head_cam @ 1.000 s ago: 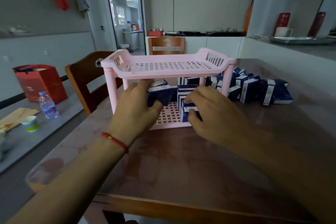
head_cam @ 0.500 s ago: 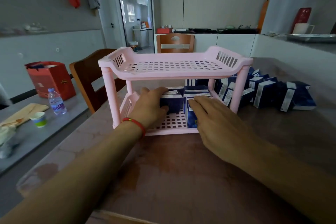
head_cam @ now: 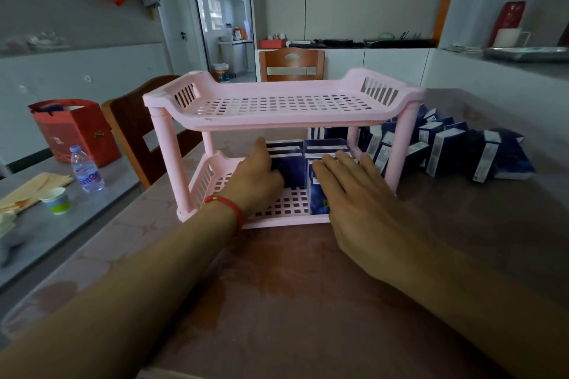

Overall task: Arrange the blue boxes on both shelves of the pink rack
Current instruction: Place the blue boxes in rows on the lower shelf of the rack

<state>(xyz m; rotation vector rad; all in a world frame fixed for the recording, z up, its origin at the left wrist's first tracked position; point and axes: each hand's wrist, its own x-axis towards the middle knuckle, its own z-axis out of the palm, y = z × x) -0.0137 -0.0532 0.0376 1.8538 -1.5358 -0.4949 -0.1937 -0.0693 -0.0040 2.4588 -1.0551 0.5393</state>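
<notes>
Blue boxes (head_cam: 289, 160) stand on the pink rack's (head_cam: 277, 114) lower shelf. I see my left hand (head_cam: 255, 175) curled against one, right hand (head_cam: 348, 184) spread flat on another; neither grip visibly closed.

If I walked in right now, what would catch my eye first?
A pale pink two-tier plastic rack in the middle of the brown table, its top shelf bare. Both hands reach into its bottom shelf, left hand and right hand on dark blue boxes. More blue cartons crowd the table's right.
</notes>
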